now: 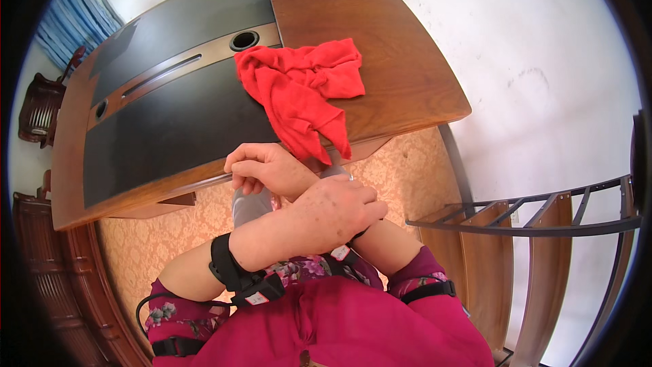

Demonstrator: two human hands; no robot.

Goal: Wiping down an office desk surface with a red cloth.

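Observation:
My forearms cross in front of my body, the left one on top. My left hand (351,204) lies over my right forearm (389,247) with its fingers bent around it, close to a black strap mostly hidden beneath; the fingertips are out of sight. Past it, my right hand (272,168) hangs loosely curled at the front edge of the wooden desk (367,5), with no object visible in it. Just beyond, a crumpled red cloth (305,81) is spread on the desktop, one end drooping over the front edge near my right wrist.
Black cable ports (244,40) and a slot break up the desktop. A black-framed rack with wooden shelves (489,265) stands to the right beside the white wall (524,51). Carved dark wooden furniture (46,265) lines the left. A black strapped sensor box (260,290) with a cable sits by my left forearm.

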